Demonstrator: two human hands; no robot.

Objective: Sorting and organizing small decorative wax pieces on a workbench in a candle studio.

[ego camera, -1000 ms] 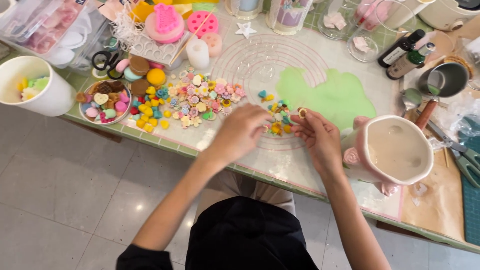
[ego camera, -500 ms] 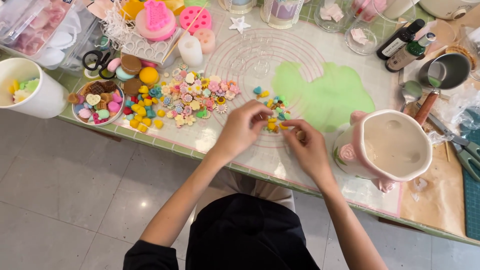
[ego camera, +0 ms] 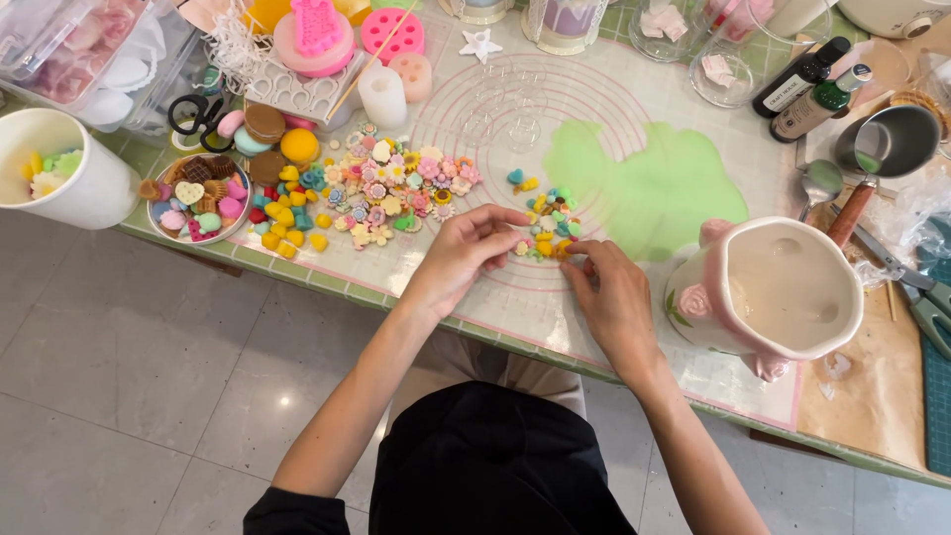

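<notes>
Far out to the left of the left hand stands a white cup [ego camera: 59,168] with a few coloured bits in it, at the edge of the worktop [ego camera: 515,317]. Nearer, a small dish [ego camera: 195,201] of biscuit and heart shapes, then a scatter of yellow pieces [ego camera: 287,213] and a wide spread of little flower charms [ego camera: 396,188], just beyond that hand's knuckles. Scissors [ego camera: 198,114] lie further back.

The left hand [ego camera: 466,253] rests on the mat [ego camera: 525,297], fingers loosely curled, tips close to a small pile of beads [ego camera: 550,223]; whether it pinches one I cannot tell. The beads, green, yellow and orange, lie between the two hands, right at their fingertips.

The right hand [ego camera: 614,297] meets it from the other side, thumb and forefinger pressed together at the pile's near edge, seemingly nipping an orange bead, though it is too small to be sure.

Beyond the right hand spreads a flat green sheet [ego camera: 654,188]. Just to its right sits a pink-trimmed jug [ego camera: 778,292], and past that a steel cup [ego camera: 887,144] and two dark bottles [ego camera: 807,84].
</notes>
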